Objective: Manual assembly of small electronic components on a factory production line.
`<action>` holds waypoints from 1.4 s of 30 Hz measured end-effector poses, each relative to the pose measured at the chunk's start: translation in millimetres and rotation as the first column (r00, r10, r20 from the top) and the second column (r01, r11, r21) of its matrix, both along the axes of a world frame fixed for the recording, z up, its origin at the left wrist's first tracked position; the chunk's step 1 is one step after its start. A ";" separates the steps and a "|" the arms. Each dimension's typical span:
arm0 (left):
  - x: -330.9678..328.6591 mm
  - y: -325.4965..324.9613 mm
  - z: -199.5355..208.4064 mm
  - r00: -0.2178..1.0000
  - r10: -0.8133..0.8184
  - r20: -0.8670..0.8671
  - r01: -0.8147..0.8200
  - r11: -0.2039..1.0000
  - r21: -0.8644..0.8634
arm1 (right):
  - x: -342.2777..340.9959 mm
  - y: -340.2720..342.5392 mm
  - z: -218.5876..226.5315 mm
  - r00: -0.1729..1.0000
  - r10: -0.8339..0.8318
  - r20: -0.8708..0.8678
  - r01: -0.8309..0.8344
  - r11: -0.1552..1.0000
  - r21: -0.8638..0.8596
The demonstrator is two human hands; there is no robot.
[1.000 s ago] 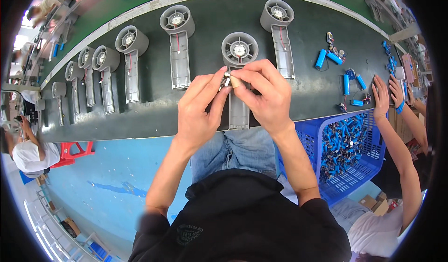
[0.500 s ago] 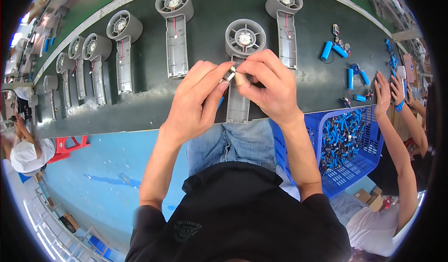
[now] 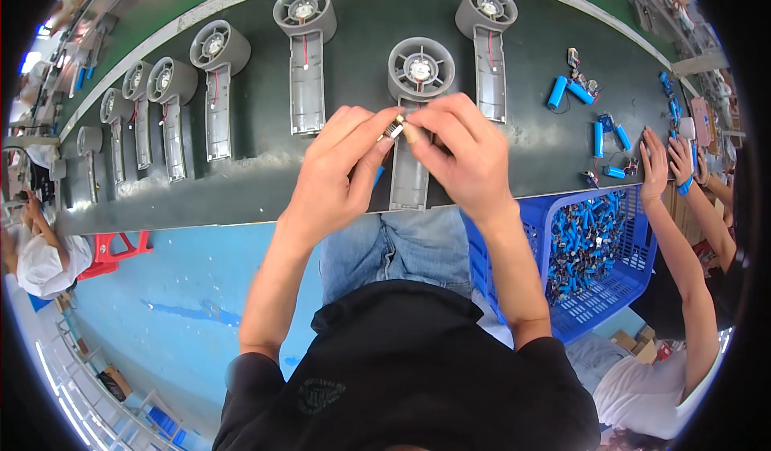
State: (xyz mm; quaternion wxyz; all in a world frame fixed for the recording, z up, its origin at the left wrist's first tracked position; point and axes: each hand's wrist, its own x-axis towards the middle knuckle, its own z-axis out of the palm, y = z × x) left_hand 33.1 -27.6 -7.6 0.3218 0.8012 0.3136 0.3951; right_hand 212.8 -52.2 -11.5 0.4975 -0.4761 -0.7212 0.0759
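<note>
In front of me, a grey fan housing (image 3: pixel 422 67) with a round head and a channel-shaped handle (image 3: pixel 409 184) lies on the bench. Over that handle, my left hand (image 3: pixel 333 174) pinches a small circuit board (image 3: pixel 392 130) between thumb and forefinger. A bit of blue cell (image 3: pixel 377 175) peeks out beside the left thumb. My right hand (image 3: pixel 466 150) meets it from the other side, thumb and forefinger closed on a small pale connector (image 3: pixel 400 118) at the board's edge. The fingers partly hide both parts and any wires.
More fan housings (image 3: pixel 307 73) stand in a row leftward, another (image 3: pixel 488 57) to the right. Blue cells with boards (image 3: pixel 580 91) lie on the dark bench (image 3: pixel 257 186). A blue basket (image 3: pixel 594 314) of cells sits below its edge. A co-worker's hands (image 3: pixel 658 162) rest at the right.
My hands stay together at the board, with only slight finger movement. The right hand sits a little lower. The bench contents shift slightly in view.
</note>
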 end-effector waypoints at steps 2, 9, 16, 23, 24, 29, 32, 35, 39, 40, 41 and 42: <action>-0.5 -4.2 1.0 0.999 0.041 -0.010 -0.041 0.993 -0.109 | -9.9 -19.0 11.5 0.998 -0.061 -0.003 0.060 0.997 -0.055; 19.8 -7.9 28.7 0.930 0.145 0.338 0.127 0.737 -0.664 | -11.7 -52.9 39.1 0.844 -0.407 -0.349 0.005 0.657 -0.754; 66.9 185.4 83.9 0.956 0.284 0.079 -0.292 0.948 0.127 | 52.9 151.6 88.1 0.961 -0.236 0.145 0.274 0.886 -0.373; 63.3 353.7 28.1 0.887 0.419 -0.194 -0.403 0.908 0.115 | 62.3 333.8 19.9 0.939 -0.141 0.313 0.257 0.893 -0.371; 64.8 357.4 28.0 0.878 0.371 -0.302 -0.351 0.929 0.120 | 69.2 340.4 9.5 0.942 -0.137 0.308 0.259 0.878 -0.402; 32.6 377.3 57.8 0.590 0.559 -0.583 -0.333 0.826 0.454 | 101.0 319.8 9.2 0.856 -0.192 0.480 0.403 0.831 -0.384; -44.6 427.3 43.0 0.670 0.344 -0.658 -0.248 0.939 0.239 | 122.9 298.0 58.8 0.907 -0.228 0.354 0.338 0.896 -0.289; -135.6 429.1 46.5 0.633 0.520 -0.574 -0.289 0.846 0.448 | 134.6 262.4 95.1 0.889 -0.250 0.384 0.383 0.866 -0.321; -71.4 385.8 94.8 0.783 0.567 -0.257 -0.323 0.723 0.610 | 218.9 124.1 140.2 0.821 -0.381 0.424 0.555 0.706 -0.440; -50.8 347.5 118.5 0.768 0.570 -0.293 -0.309 0.729 0.611 | 225.6 92.5 144.1 0.792 -0.414 0.450 0.600 0.667 -0.442; -25.5 302.4 136.3 0.747 0.579 -0.326 -0.298 0.731 0.614 | 230.3 66.6 138.0 0.768 -0.442 0.463 0.633 0.631 -0.448; -11.1 263.9 141.4 0.779 0.535 -0.328 -0.276 0.762 0.586 | 233.0 43.2 123.5 0.749 -0.466 0.471 0.659 0.598 -0.457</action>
